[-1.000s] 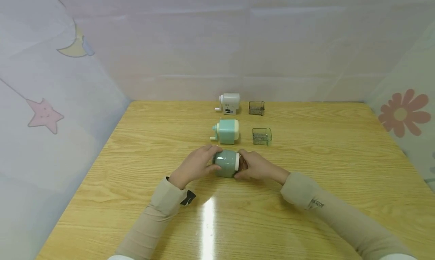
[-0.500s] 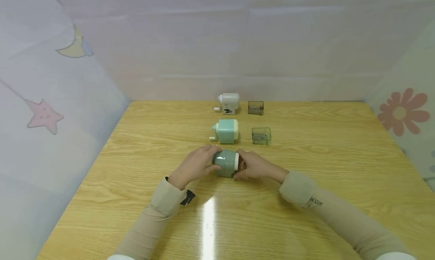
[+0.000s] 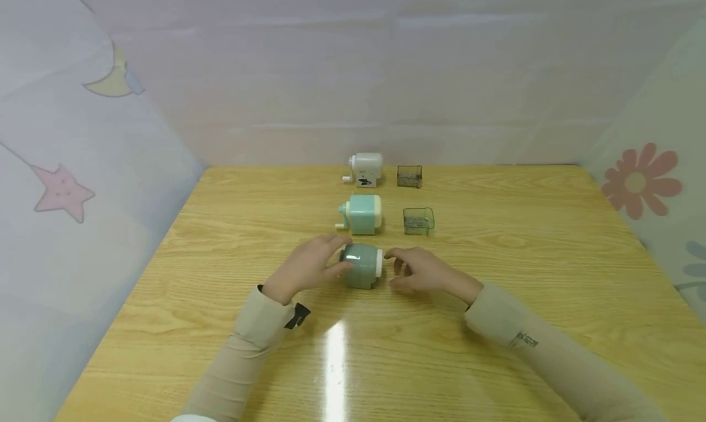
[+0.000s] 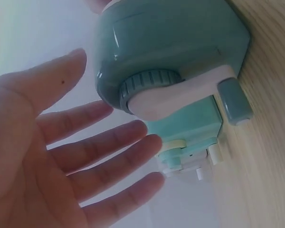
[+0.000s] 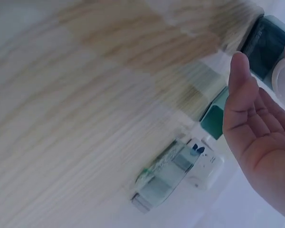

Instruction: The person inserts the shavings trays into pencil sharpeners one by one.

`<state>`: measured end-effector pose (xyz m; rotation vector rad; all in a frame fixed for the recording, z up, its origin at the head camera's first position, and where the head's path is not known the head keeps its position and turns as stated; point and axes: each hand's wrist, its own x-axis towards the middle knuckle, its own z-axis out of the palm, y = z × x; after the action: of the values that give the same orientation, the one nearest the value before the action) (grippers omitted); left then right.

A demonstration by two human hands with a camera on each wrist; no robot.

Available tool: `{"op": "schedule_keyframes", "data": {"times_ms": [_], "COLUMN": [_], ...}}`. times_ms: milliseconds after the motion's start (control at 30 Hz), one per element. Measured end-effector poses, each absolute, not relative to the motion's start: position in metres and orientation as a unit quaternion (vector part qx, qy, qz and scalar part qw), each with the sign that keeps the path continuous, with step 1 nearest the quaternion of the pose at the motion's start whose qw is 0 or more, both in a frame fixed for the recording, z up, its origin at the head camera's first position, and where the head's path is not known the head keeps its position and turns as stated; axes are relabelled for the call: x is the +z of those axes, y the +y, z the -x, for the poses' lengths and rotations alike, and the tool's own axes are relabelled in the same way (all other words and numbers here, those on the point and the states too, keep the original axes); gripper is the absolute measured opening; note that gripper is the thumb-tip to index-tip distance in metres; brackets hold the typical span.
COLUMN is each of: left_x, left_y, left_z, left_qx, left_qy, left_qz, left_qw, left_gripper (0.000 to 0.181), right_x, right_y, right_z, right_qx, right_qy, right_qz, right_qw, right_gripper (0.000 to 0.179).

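Note:
A dark green pencil sharpener [image 3: 361, 267] with a white round end lies between my hands. Its pale crank [image 4: 180, 97] with a green knob shows in the left wrist view. My left hand [image 3: 309, 264] is at the sharpener's crank side, thumb and fingers spread and extended; in the left wrist view the fingertips look apart from it. To the right, my right hand [image 3: 421, 270] holds nothing, its fingers loosely bent a short gap from the white end. In the right wrist view, a dark translucent drawer [image 5: 266, 47] sits in the sharpener's body.
Behind stand a turquoise sharpener [image 3: 364, 215] and a white sharpener [image 3: 368, 169], cranks pointing left. To their right lie a green-tinted clear drawer [image 3: 418, 221] and a smoky clear drawer [image 3: 409, 176] with shavings inside. The wooden table [image 3: 231, 324] meets a fabric backdrop [image 3: 309, 73].
My right hand has let go of the sharpener's right end and drawn back slightly to the right. My left hand's hold has loosened. The head view has shifted slightly.

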<state>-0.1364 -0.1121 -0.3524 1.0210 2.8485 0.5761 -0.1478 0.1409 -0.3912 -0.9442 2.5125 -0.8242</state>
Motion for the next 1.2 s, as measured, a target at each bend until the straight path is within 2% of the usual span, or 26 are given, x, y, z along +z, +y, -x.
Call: {"op": "schedule_keyframes", "data": {"times_ms": [167,367,500,900,1200], "left_x": [-0.354,-0.36,-0.361,-0.358,-0.356], "left_y": [-0.115,-0.121,-0.122,-0.126,-0.136], "left_z": [0.14,0.144,0.145,0.149,0.15], "left_qx": [0.195,0.207,0.206,0.228,0.216], "left_qy": [0.922,0.924,0.926,0.919,0.925], "left_qz": [-0.335,-0.317,-0.311,-0.316,-0.308], "left_qw": [-0.023,-0.047,-0.05,-0.066,-0.063], "left_gripper": [0.03,0.022,0.015,0.011,0.013], "right_x": [-0.392,-0.394,-0.396,-0.395,-0.398], "right_y": [0.155,0.169,0.181,0.203,0.208], "right_z": [0.145,0.147,0.15,0.156,0.171], "right_qx": [-0.283,-0.262,-0.257,-0.269,-0.247], "right_qy": [0.886,0.899,0.909,0.926,0.947], "right_qz": [0.338,0.331,0.315,0.258,0.197], "right_qw": [0.141,0.112,0.091,0.065,0.05], "right_gripper": [0.027,0.015,0.022,0.027,0.054]}}
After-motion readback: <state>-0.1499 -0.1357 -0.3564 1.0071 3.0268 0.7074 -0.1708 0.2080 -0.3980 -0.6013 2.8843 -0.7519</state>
